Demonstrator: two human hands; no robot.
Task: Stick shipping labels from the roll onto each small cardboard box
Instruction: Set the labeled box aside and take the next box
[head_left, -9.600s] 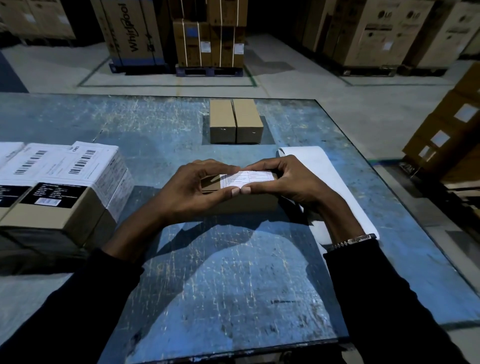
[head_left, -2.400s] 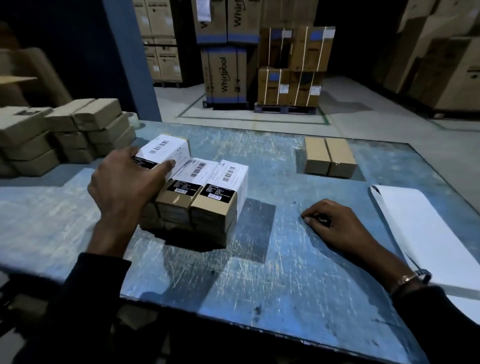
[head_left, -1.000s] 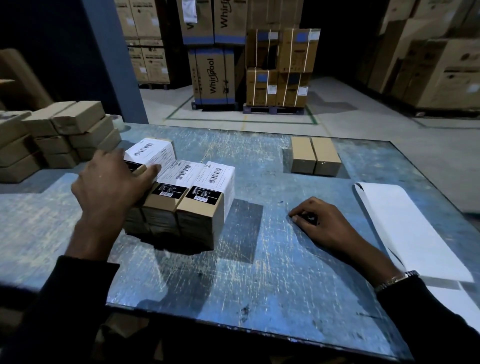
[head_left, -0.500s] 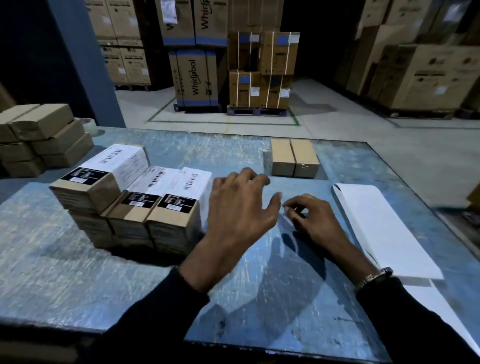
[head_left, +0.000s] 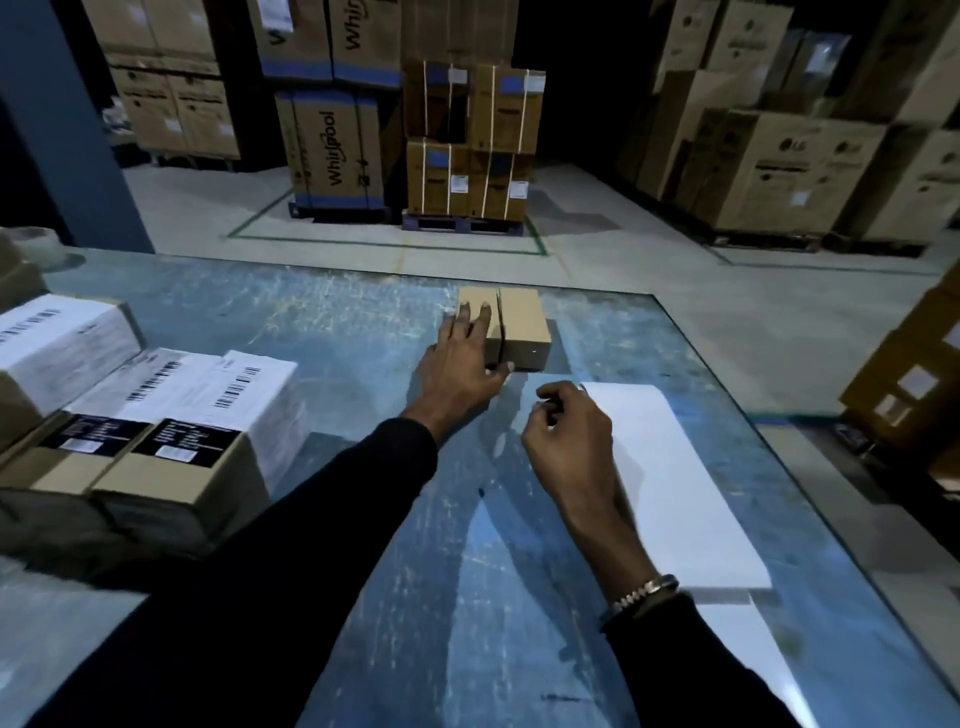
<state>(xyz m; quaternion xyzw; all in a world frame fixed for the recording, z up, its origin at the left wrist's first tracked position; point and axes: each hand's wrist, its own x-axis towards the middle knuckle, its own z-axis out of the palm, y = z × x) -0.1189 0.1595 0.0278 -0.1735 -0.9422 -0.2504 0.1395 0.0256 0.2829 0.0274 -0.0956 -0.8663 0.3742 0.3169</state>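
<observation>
- The left hand (head_left: 460, 358) reaches forward over the blue desk (head_left: 363, 332) and lies on the left one of two plain boxes (head_left: 475, 317) – its fingers rest across the top and its thumb is at the near side, so the grip is closing around this box.
- The second plain box (head_left: 524, 327) stands just to the right of that hand, touching the first box side by side; no hand touches it.
- The right hand (head_left: 569, 441) is nearer to the person than the left hand, a little to its right, and low over the desk. Its fingers are curled in and the fingertips (head_left: 545, 408) are pinched together. Whether this grip holds something small between them, I cannot tell.
- The white strip of label paper (head_left: 670, 483) lies flat on the desk just to the right of the right hand and runs back toward the person, past the wrist with the metal bracelet (head_left: 641, 592).
- Far to the left of both hands stands a group of stacked boxes with labels (head_left: 208, 410) already on them – white labels with barcodes on top and black labels at the near end.
- Both arms wear dark sleeves (head_left: 291, 561).
- Beyond the desk, behind the left hand, there is a concrete floor (head_left: 597, 270) with green lines, and large cartons (head_left: 332, 150) stand on pallets; more large cartons are at the far right.
</observation>
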